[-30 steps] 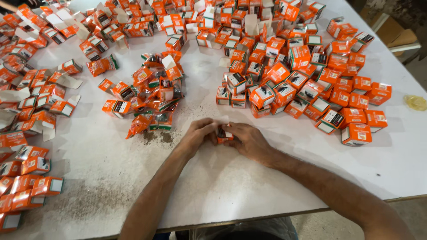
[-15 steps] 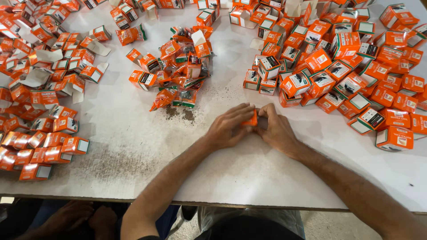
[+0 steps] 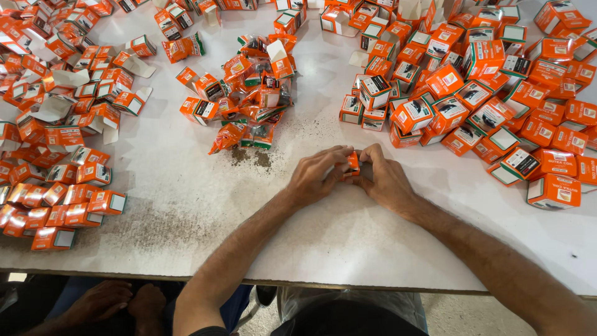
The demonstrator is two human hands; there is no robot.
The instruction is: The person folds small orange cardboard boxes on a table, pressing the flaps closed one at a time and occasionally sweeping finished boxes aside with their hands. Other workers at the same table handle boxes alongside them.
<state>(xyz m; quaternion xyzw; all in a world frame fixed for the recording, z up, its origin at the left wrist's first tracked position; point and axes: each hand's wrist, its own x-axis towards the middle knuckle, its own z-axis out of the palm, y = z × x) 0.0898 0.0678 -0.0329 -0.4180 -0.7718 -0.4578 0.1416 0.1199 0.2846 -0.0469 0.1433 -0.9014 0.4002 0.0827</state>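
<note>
Both our hands are closed together on one small orange box (image 3: 352, 163), held just above the white table (image 3: 348, 249) near its front edge. Our left hand (image 3: 317, 174) wraps it from one side with the fingers curled over the top, and our right hand (image 3: 387, 180) pinches it from the other; only a sliver of orange shows between the fingertips, so we cannot tell whether its flaps are shut.

Just beyond the hands lies a patch of dark crumbs (image 3: 252, 157), and past that a small heap of crumpled orange packets and half-open boxes (image 3: 255, 99). To our right spreads a big pile of closed boxes (image 3: 491, 99), many standing square, which we judge to be the finished ones. To our left lies a pile of open boxes (image 3: 62, 118) with flaps up, and near the left front edge a row of flat boxes (image 3: 56, 211) lies side by side. Judging by these piles, a good share looks done and a large share remains. Below the table edge, another person's hands (image 3: 121, 302) rest in shadow.
</note>
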